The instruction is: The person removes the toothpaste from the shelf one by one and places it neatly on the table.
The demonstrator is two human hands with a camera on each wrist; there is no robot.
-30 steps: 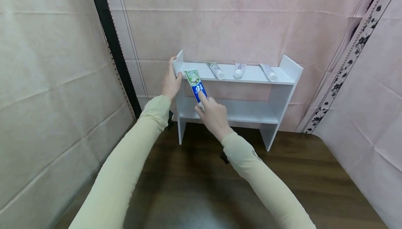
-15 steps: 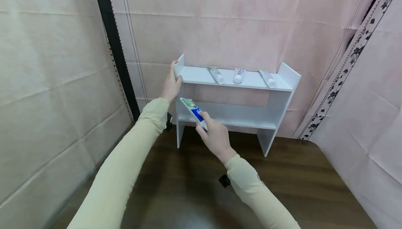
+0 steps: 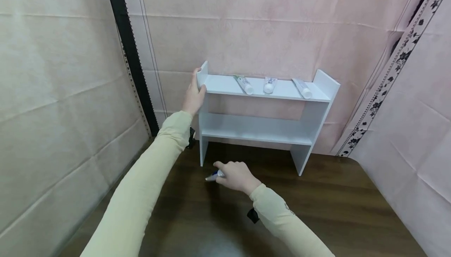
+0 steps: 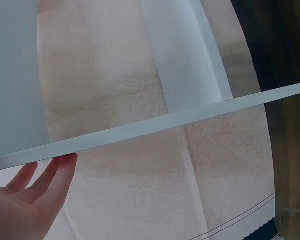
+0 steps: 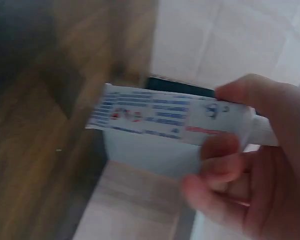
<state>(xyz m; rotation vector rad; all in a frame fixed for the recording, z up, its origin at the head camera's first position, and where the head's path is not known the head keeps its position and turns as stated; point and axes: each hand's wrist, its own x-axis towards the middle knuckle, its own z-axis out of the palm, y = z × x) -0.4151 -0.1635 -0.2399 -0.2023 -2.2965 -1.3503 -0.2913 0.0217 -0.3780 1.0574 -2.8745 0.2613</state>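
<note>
A white two-tier shelf [image 3: 254, 128] stands against the back cloth. My left hand [image 3: 193, 97] holds its left side panel [image 3: 202, 78] near the top, thumb toward the front edge. In the left wrist view the fingertips [image 4: 65, 160] meet that panel's edge. Below and in front of the shelf, my right hand [image 3: 235, 175] pinches a toothpaste tube [image 3: 213, 176] near its cap end. The right wrist view shows the tube's white printed back [image 5: 150, 114], slightly blurred. On the top board lie a green-ended tube [image 3: 244, 85], a middle tube [image 3: 269, 85] and a right tube [image 3: 302, 88].
A dark wooden tabletop [image 3: 317, 206] spreads under the arms. Pale cloth walls rise at the back [image 3: 253, 42], on the left [image 3: 63, 92] and on the right [image 3: 408, 139]. The lower board [image 3: 260, 128] runs between the side panels.
My right hand has brought the toothpaste tube down and toward me, from in front of the top board to over the table. My left hand keeps its place on the shelf.
</note>
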